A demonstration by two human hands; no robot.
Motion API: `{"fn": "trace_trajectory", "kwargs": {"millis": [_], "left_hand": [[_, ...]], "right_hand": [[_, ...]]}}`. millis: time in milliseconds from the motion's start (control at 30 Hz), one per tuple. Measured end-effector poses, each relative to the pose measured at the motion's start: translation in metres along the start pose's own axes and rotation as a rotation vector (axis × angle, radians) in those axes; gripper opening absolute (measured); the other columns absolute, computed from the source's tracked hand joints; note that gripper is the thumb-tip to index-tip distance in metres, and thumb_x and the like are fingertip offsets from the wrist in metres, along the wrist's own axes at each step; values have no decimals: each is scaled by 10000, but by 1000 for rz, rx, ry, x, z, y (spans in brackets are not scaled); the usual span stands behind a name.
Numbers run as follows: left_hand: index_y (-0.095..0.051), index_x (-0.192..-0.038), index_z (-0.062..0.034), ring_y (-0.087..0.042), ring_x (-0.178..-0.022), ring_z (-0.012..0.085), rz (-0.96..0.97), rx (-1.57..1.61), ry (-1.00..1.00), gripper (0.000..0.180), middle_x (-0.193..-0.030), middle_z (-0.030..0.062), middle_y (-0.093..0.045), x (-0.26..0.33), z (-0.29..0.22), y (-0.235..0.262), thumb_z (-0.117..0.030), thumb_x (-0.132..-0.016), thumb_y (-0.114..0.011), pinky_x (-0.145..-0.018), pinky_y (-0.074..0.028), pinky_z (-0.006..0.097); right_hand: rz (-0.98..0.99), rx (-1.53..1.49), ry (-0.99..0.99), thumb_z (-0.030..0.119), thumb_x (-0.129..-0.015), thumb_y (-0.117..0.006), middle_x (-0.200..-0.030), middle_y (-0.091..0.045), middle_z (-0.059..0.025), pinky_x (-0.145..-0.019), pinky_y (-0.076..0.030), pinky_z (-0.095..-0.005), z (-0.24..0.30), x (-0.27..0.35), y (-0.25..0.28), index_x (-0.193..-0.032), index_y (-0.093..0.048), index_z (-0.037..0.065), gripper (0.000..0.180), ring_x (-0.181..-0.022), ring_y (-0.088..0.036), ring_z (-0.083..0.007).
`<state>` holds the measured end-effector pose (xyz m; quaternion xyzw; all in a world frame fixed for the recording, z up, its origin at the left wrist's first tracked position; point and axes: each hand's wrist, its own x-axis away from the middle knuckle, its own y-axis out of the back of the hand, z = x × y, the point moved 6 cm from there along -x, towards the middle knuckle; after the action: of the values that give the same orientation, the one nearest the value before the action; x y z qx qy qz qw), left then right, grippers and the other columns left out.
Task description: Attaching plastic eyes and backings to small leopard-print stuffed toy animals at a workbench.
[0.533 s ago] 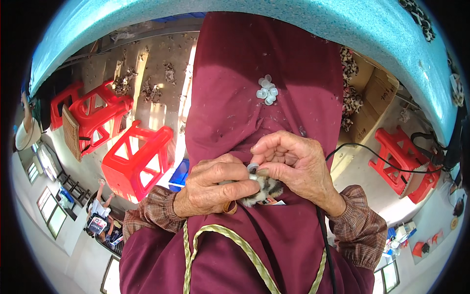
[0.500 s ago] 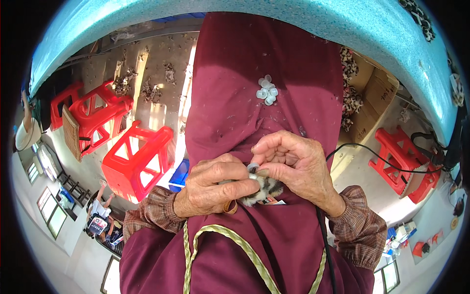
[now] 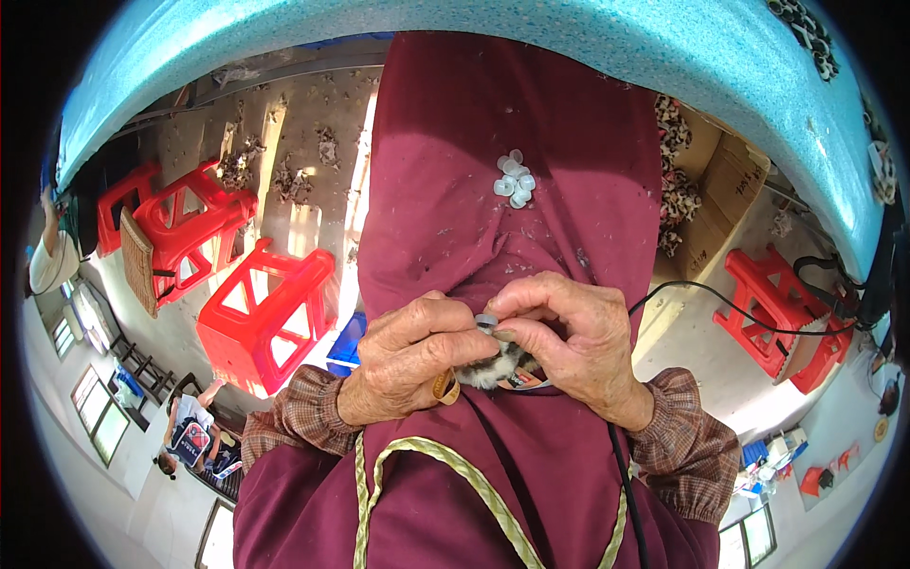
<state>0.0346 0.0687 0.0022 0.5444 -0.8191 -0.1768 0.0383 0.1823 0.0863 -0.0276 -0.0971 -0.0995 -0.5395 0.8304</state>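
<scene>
Low over my lap, my left hand [image 3: 412, 353] is closed around a small furry black-and-white toy [image 3: 488, 375], with only part of its fur showing. A tan loop or strap [image 3: 445, 387] hangs below those fingers, and a printed tag [image 3: 521, 380] pokes out under the fur. Between the fingertips of both hands sits a small translucent plastic cap [image 3: 485, 321]. My right hand [image 3: 576, 343] pinches at its edge with thumb and forefinger, the other fingers curled in. Farther up on my maroon apron [image 3: 427, 228] lies a little heap of similar translucent caps [image 3: 515, 180].
A speckled blue table edge [image 3: 455, 33] curves across the far side. Red plastic stools [image 3: 256, 318] stand on the left, another stool [image 3: 773, 313] on the right. A cardboard box [image 3: 725, 185] of furry pieces is beside my right knee. A black cable [image 3: 692, 286] runs past my right hand.
My right hand has lowered slightly, its thumb and forefinger drawing in on the cap. My left fingers have shifted a little, showing more of the fur and tag.
</scene>
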Motion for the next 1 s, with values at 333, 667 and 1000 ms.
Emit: {"fn": "trace_trajectory", "kwargs": {"millis": [333,667,1000], "left_hand": [[-598,-1076,24,-635,-846,290,-34,-72,163,406,-966,158,-626,-5,9,-10,60,-676,-653,-723,-522,340],[-622,-987,15,-641,-741,229,19,-16,258,248,-847,124,-640,-4,17,-11,-36,-747,-661,-650,-508,310],[-620,-970,-2,-626,-714,206,61,7,338,213,-819,106,-625,5,24,-18,-107,-788,-659,-631,-492,293]], "right_hand": [[-156,-268,-168,-85,-770,-646,-820,-667,-79,-655,-540,-241,-19,7,1,-904,-580,-16,165,-743,-655,-112],[37,-484,-246,-122,-731,-667,-949,-556,-78,-729,-552,-232,-26,11,-5,-877,-527,-41,218,-843,-609,-111],[54,-517,-310,-77,-760,-685,-953,-553,-72,-765,-518,-228,-37,14,-7,-885,-559,-39,181,-845,-584,-93]]}}
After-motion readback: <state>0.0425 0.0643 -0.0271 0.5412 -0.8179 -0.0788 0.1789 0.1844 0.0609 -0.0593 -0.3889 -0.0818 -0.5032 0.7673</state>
